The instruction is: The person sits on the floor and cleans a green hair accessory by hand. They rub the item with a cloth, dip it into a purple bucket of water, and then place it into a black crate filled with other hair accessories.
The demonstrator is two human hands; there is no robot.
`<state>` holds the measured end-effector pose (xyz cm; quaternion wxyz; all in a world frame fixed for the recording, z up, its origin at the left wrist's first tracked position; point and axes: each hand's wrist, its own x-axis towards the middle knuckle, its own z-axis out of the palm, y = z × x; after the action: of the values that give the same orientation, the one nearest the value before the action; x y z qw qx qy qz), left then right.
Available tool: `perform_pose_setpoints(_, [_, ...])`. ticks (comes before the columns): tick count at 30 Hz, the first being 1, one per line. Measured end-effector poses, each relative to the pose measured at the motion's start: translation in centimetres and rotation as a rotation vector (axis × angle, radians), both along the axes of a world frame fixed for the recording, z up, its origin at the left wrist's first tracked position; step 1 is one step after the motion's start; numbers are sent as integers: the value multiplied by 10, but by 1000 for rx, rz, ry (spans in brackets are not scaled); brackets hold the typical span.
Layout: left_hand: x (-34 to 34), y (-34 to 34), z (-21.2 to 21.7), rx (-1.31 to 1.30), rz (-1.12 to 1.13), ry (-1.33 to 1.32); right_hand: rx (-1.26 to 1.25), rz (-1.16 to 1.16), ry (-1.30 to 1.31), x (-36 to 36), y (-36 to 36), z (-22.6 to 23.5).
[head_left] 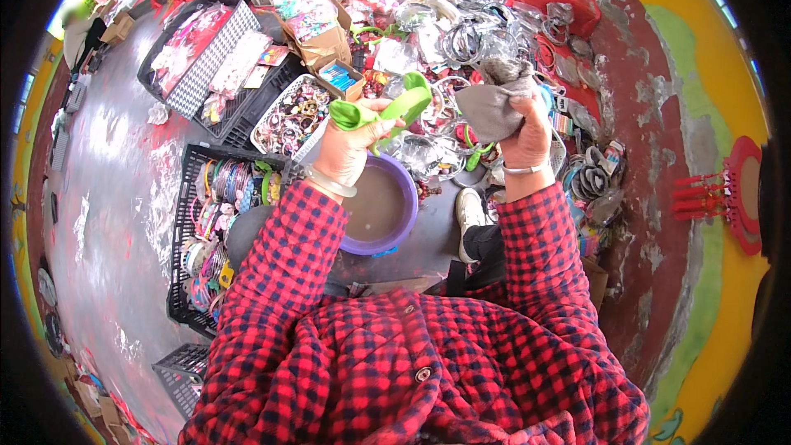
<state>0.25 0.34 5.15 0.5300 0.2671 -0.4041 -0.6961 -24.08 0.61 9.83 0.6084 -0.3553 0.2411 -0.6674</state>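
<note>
My left hand [344,148] is closed around a bright green headband [409,99] with broad, ear-like ends. Below that hand stands a purple basin [409,206] of murky greyish water. A crumpled grey cloth [488,107] is gripped in my right hand [527,142], raised apart from the headband. Behind both hands spreads a heap of hair accessories, many in clear plastic bags [428,41]. Another thin green band [474,155] lies in the heap beneath my right hand.
At the left, a black crate [178,255] holds many colourful headbands. Beyond it are a white basket [262,142] of small hair ties, a houndstooth box [216,66] and a cardboard box [325,45] of packets. My shoe [470,218] is right of the basin.
</note>
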Motion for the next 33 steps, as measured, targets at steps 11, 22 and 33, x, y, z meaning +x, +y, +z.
perform_pose_setpoints(11, [-25,18,0,-110,26,-144,-532,-459,1528,78,23,-22])
perform_pose_setpoints(22, [-4,21,6,-88,-109,-75,-399,-116,1104,45,3,-17])
perform_pose_setpoints(33, [2,18,7,44,-124,241,-92,36,928,31,9,-5])
